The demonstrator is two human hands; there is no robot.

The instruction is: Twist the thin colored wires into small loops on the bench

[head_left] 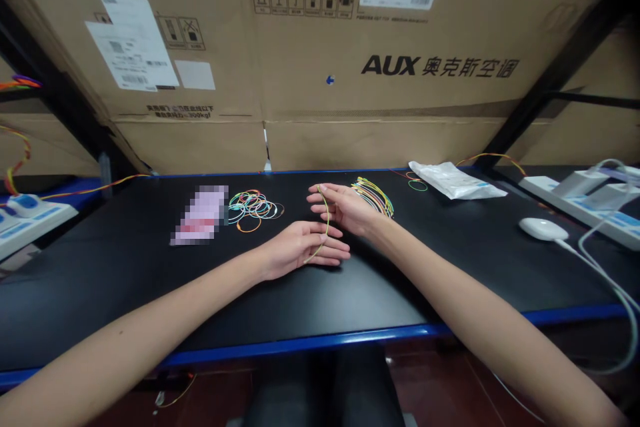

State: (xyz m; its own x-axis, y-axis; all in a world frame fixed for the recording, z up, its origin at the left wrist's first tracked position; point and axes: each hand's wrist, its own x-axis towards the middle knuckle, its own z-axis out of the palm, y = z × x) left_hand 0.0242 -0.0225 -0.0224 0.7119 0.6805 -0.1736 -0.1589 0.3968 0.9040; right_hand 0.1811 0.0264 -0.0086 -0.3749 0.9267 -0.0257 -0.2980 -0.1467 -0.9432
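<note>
A short yellow-green wire runs in a curve between my two hands above the black table. My left hand pinches its lower part under the thumb, the other fingers stretched out to the right; a free end hangs below. Near the wire's upper end, my right hand grips it with the thumb against the fingers. Just behind the right hand lies a bundle of straight-laid coloured wires, partly covered by that hand. To the left of the hands, several wires coiled into loops lie in a loose pile.
A pixelated pink item lies left of the coils. At the back right rests a white plastic bag, with a white mouse-like device in front. Power strips stand on both sides. A large cardboard box walls the back.
</note>
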